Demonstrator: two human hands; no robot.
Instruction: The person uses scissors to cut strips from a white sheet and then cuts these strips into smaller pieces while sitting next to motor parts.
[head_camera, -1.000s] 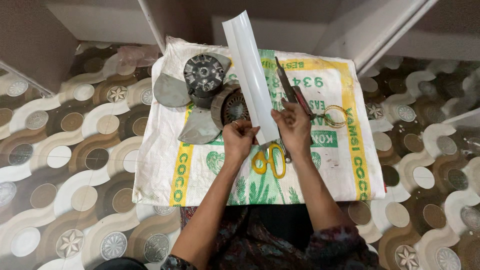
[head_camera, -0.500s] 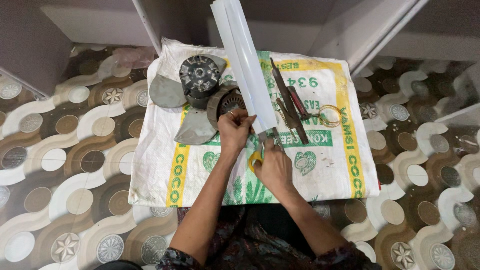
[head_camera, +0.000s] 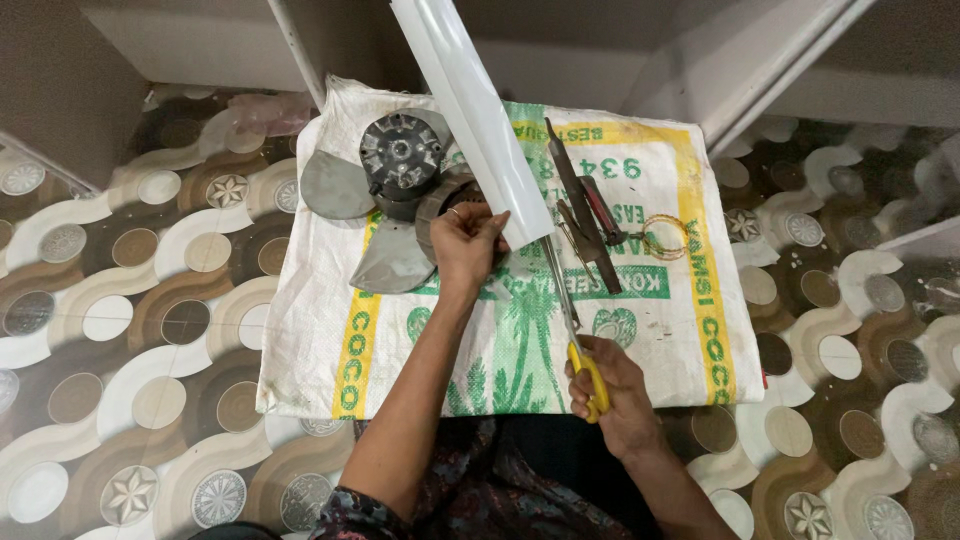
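A patterned floor (head_camera: 130, 330) of brown, cream and grey curved shapes fills the view, with pale walls at the top, and on it lies a white woven sack (head_camera: 660, 300) printed in green and yellow, spread flat as a work mat; over the sack a long white sheet (head_camera: 470, 110), folded lengthwise, slants from the top edge of the view down to the middle of the sack; the left hand (head_camera: 468, 243) has its fingers curled closed on the lower left edge of the sheet, near its bottom corner, with a ring on one finger; the right hand (head_camera: 612, 388) is closed around the yellow handles of a pair of scissors (head_camera: 570, 310), whose long blades point up the sack, their tips right at the sheet's lower end, though whether they touch it I cannot tell; just left of the left hand sits a grey fan motor (head_camera: 402, 152) with metal blades (head_camera: 335, 186) spread around it, partly under the sheet; to the right of the sheet lie dark, slim hand tools (head_camera: 585, 215) in a loose bunch, and beside them a small coil of thin wire (head_camera: 664, 236); the person's dark patterned clothing (head_camera: 480, 490) shows at the bottom edge.
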